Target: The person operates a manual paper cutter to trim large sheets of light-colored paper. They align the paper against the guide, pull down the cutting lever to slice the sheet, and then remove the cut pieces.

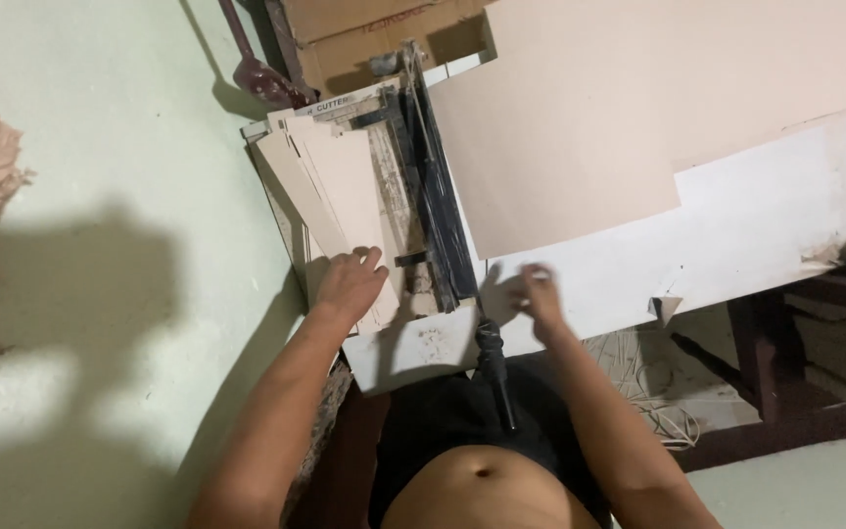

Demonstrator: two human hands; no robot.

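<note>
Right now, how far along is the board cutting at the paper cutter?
Done: a stack of cut beige strips lies on the cutter bed, left of the blade arm. In hand: the left hand rests on those strips; the right hand, blurred, is over the white table near the black handle. Left: a large uncut beige sheet lies right of the blade.

Beige cut card strips point(330, 186) are shown on a white-based, black-bladed paper cutter point(423, 343); a large tan cardboard sheet point(580, 127) is laid over a white board point(766, 225). Pale green floor point(100, 147) is seen.
</note>
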